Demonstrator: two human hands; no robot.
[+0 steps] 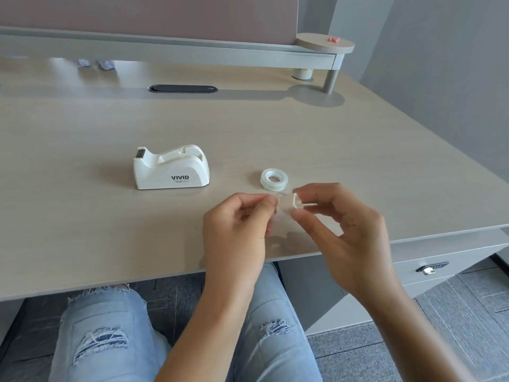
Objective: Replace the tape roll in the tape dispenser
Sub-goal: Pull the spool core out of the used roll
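Hands work on the spool near the table's front edge

Left hand [237, 224] and right hand [338, 224] pinch the small spool [289, 206], probably separating it; new tape roll [274, 179] and empty dispenser [170, 168] wait behind.

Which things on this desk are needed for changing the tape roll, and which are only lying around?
For the job:
- white tape dispenser, its cradle empty
- tape roll, lying flat on the desk
- small clear piece, pinched between left hand and right hand

Lying about:
- small pink object on the round shelf
- white cylinder below it

"VIVID" in dark capitals on the white tape dispenser [171, 168] side; smaller line beneath unreadable
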